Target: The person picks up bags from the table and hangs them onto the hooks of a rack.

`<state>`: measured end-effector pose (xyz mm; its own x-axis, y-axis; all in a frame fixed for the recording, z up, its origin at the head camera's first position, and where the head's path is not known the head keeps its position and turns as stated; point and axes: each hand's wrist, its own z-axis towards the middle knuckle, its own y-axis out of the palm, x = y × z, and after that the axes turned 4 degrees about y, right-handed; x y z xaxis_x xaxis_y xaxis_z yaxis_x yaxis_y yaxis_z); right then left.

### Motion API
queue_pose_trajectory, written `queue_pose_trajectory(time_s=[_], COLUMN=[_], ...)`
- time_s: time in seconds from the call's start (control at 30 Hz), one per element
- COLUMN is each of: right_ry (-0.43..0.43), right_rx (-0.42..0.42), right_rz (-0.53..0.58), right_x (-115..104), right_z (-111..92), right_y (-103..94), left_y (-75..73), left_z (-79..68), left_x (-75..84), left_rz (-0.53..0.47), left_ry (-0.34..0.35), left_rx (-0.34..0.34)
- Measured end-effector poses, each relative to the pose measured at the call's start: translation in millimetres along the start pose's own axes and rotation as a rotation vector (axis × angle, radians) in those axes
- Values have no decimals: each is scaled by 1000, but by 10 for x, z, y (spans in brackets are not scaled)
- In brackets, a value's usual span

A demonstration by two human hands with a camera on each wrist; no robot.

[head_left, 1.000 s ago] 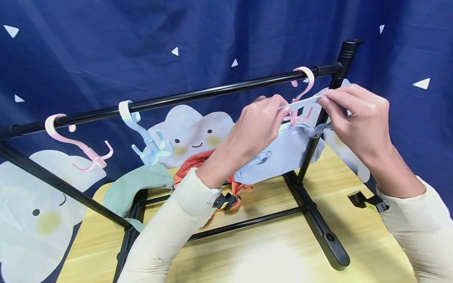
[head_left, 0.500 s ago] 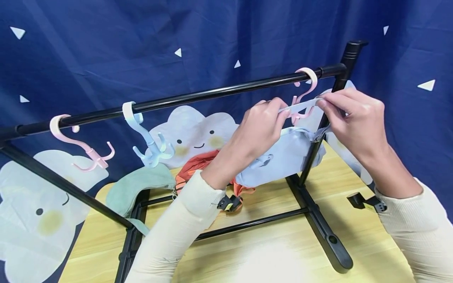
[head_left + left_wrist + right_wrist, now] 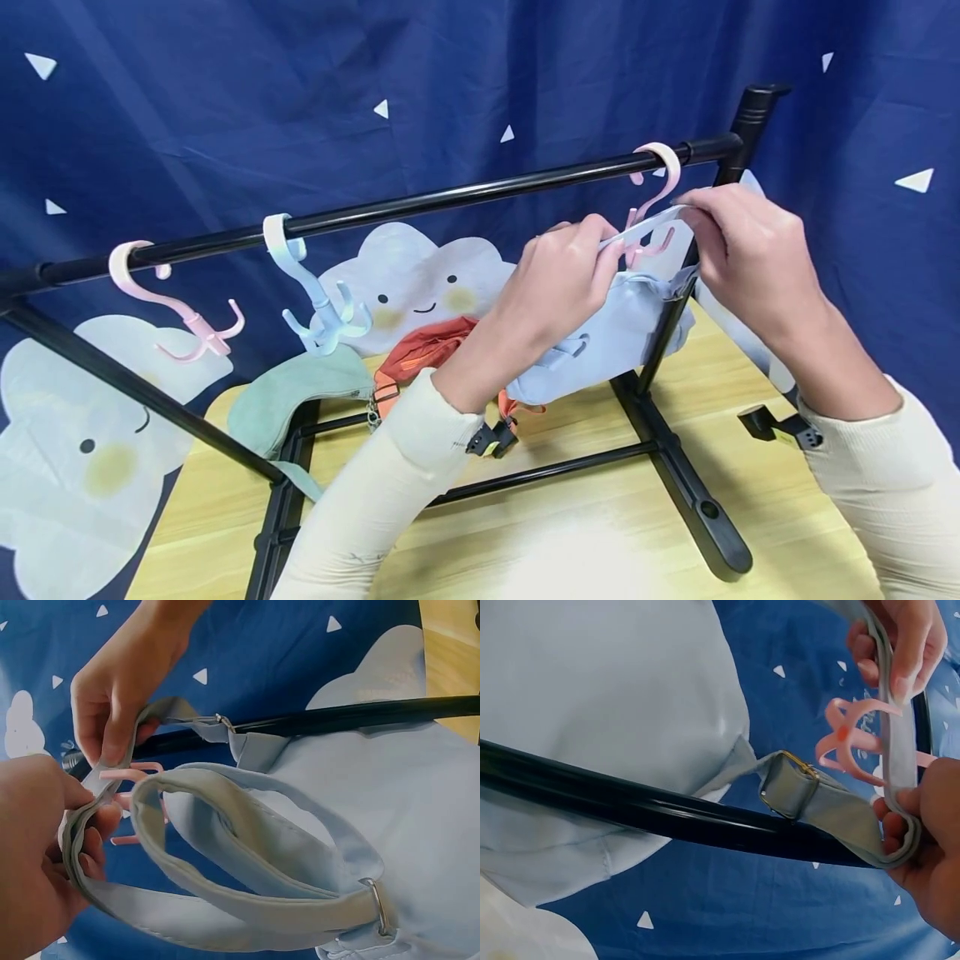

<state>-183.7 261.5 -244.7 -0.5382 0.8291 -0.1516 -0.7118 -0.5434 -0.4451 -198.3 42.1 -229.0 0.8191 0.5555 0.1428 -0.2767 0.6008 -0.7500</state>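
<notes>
Pinching a pale blue strap (image 3: 649, 226) between thumb and fingers of the left hand (image 3: 558, 275), right of centre in the head view. Gripping the same strap farther right with the curled fingers of the right hand (image 3: 757, 254). Stretching it between both hands close to a pink hook (image 3: 673, 173) at upper right, without showing clearly whether it touches the prongs. Holding by this strap a pale blue bag (image 3: 600, 337), right of centre, below the hands and partly behind a black upright (image 3: 663, 329). Filling much of the right side of the left wrist view and the upper left of the right wrist view with that bag. Showing a metal buckle (image 3: 799, 766) right of centre in the latter. Seeing a blue hook (image 3: 294, 265) and another pink hook (image 3: 176, 307) on the black rail (image 3: 465, 196), at left. Finding a green bag (image 3: 296, 396) at lower left, beside a red bag (image 3: 420, 346) near centre.
</notes>
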Motion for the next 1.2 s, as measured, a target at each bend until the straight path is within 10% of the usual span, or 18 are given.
queue_pose_trajectory(time_s=[0.23,1.2], right_ry=[-39,33], right_rx=[-85,4], right_rz=[-40,-141], right_x=[-21,-135], right_z=[22,61], right_y=[-69,-12], left_y=[13,-15], left_z=[-8,-49], left_x=[16,25], left_rz=[18,61], left_ry=[-6,-40], left_rx=[-6,-63])
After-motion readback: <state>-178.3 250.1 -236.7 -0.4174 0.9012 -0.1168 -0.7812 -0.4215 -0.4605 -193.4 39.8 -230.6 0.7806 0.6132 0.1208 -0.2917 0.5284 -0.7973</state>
